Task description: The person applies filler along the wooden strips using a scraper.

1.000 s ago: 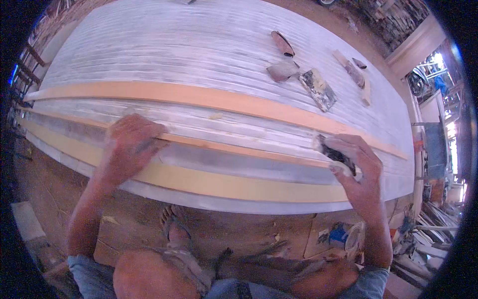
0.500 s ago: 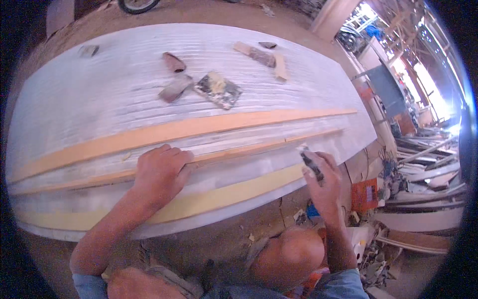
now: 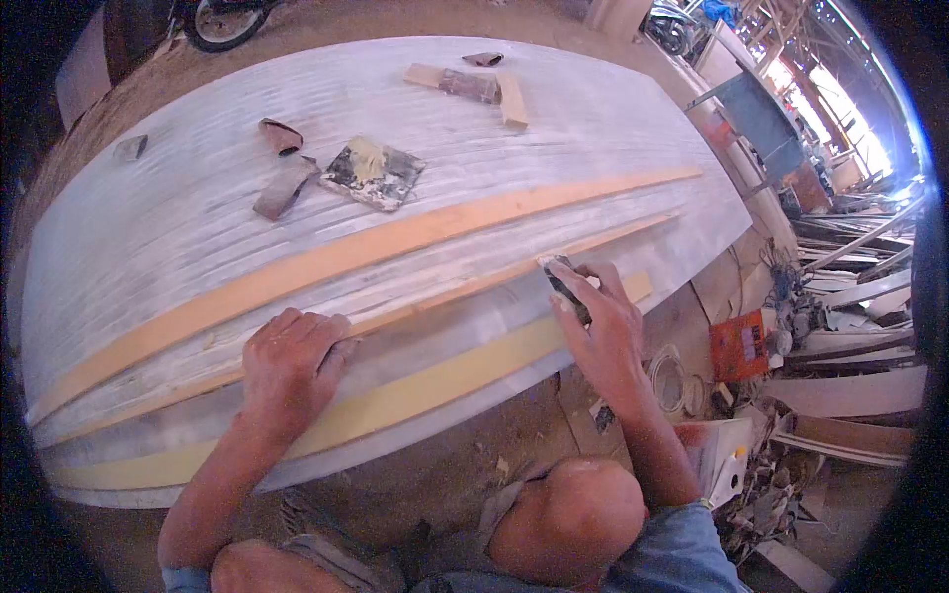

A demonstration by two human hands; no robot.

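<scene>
The left hand [image 3: 294,368] is closed over the thin strip [image 3: 455,296], which lies on the board [image 3: 198,237] between the orange strip [image 3: 376,242] and the yellow strip [image 3: 425,381]; the right hand [image 3: 608,331] grips a dark tool [image 3: 566,295], its pale tip at the thin strip; contact there is unclear.

The large, flat white panel [image 3: 198,208] bears lengthwise grey streaks. A long, broad wooden strip [image 3: 395,242] is pale orange, a long, thin wooden strip [image 3: 435,300] orange-tan, and a long, flat strip [image 3: 445,379] soft yellow. Black and white blotches mottle a flat, square plate [image 3: 392,185] around its cream-yellow dab [image 3: 367,158].
</scene>
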